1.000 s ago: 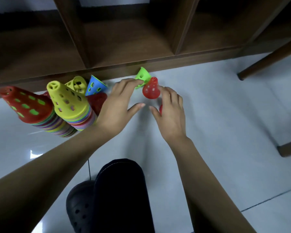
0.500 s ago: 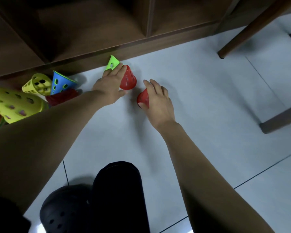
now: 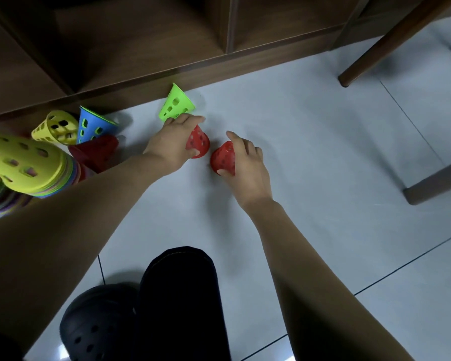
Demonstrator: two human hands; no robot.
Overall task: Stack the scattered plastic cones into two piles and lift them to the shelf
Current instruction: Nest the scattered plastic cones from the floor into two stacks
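Broadly, a pale tiled floor (image 3: 323, 178) fills the view, with the dark wooden shelf (image 3: 141, 48) across 12 o'clock, its lowest compartments at floor level. At 9 o'clock a tall pile of nested cones (image 3: 24, 162), topped by a yellow one, leans over on the floor. A black shoe (image 3: 94, 327) sits at 7 o'clock.

Near the centre, the left hand (image 3: 169, 144) has its fingers curled round a red cone (image 3: 199, 143). Just beside it at 3 o'clock, the right hand (image 3: 248, 168) grips a second red cone (image 3: 223, 158) between thumb and fingers; both cones are low over the floor.

A green cone (image 3: 176, 105) lies on its side at 12 o'clock of the left hand, against the shelf base. A blue cone (image 3: 94, 126), a loose yellow cone (image 3: 55, 126) and a dark red cone (image 3: 97, 152) cluster between the pile and the shelf.
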